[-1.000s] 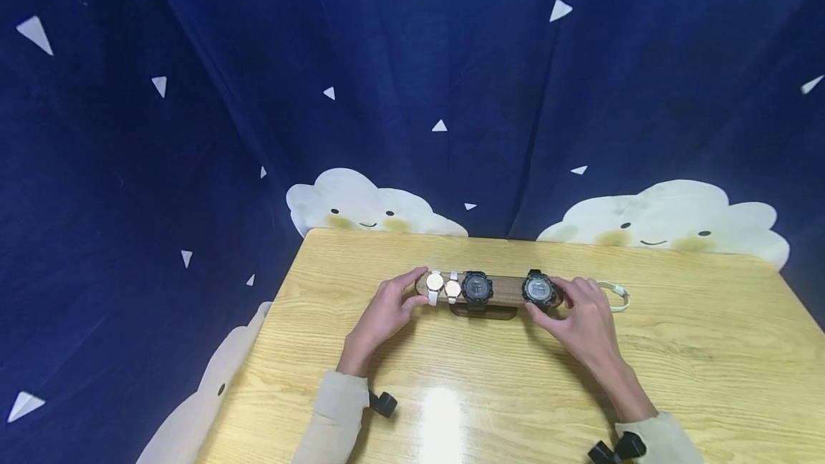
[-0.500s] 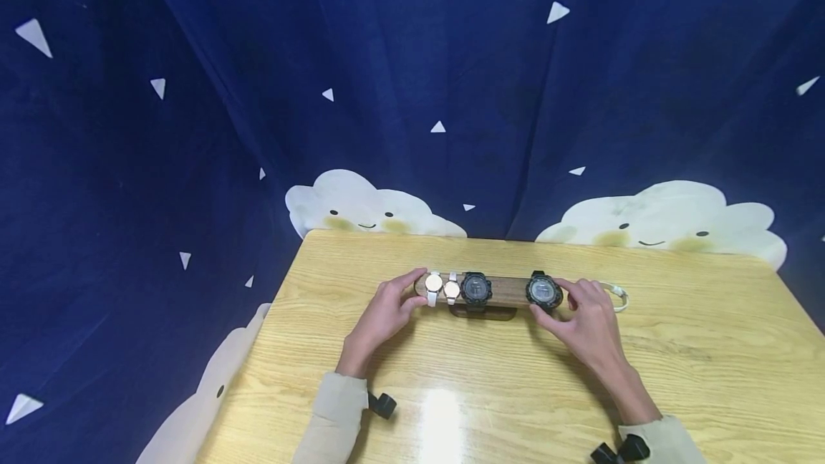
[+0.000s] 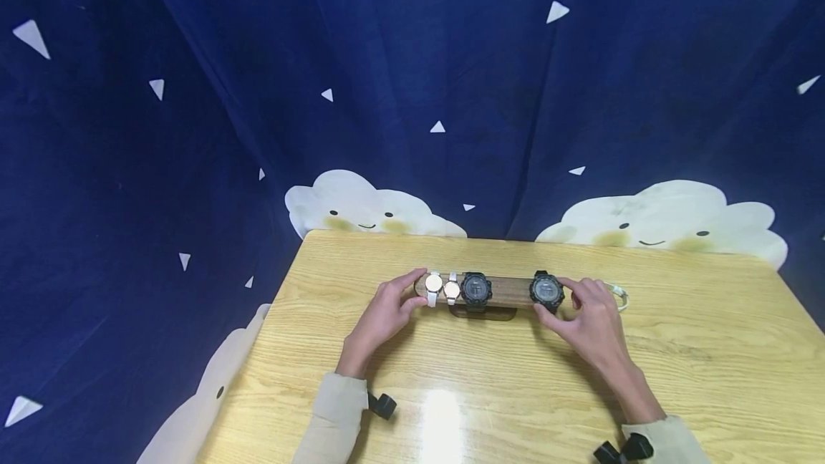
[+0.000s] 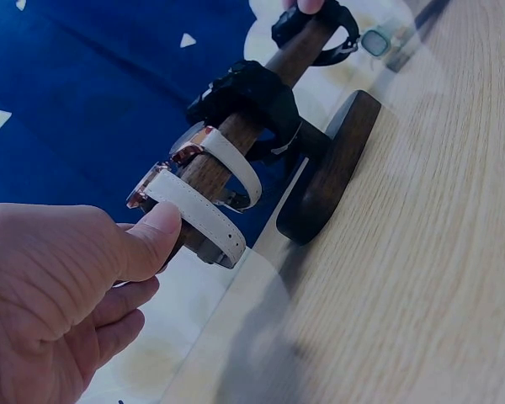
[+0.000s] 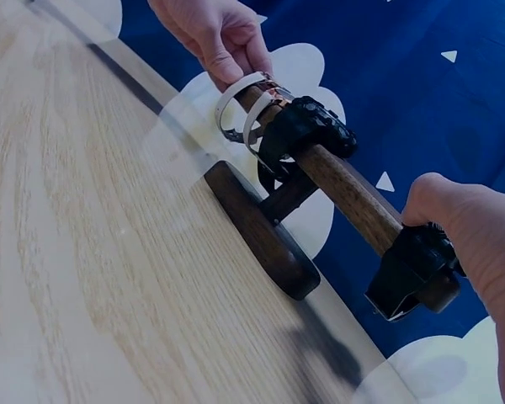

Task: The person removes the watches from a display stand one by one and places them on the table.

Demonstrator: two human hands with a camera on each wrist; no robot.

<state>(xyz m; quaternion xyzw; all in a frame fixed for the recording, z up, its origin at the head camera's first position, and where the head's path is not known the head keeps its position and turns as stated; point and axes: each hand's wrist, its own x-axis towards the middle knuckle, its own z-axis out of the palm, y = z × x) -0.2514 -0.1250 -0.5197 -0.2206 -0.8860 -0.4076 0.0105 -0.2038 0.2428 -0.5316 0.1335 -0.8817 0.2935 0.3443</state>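
A dark wooden watch stand (image 3: 511,292) with a horizontal bar stands on the table, its base (image 5: 261,236) below the bar. My left hand (image 3: 387,310) grips the bar's left end, thumb against the strap of a white-strapped watch (image 3: 434,283). Beside that watch are a smaller white-strapped watch (image 3: 452,291) and a black digital watch (image 3: 477,288), all looped round the bar. Near the right end, my right hand (image 3: 593,321) pinches another black digital watch (image 3: 546,290) between thumb and fingers. Its strap goes round the bar, with the bar's tip sticking out in the right wrist view.
A pale-strapped watch (image 3: 620,296) lies on the wooden table (image 3: 503,392) just beyond my right hand. Behind the table hangs a dark blue curtain (image 3: 387,92) with white triangles and clouds.
My right hand has shifted slightly right, and the black digital watch in it has slid along the bar toward the right end. My left hand stays in place.
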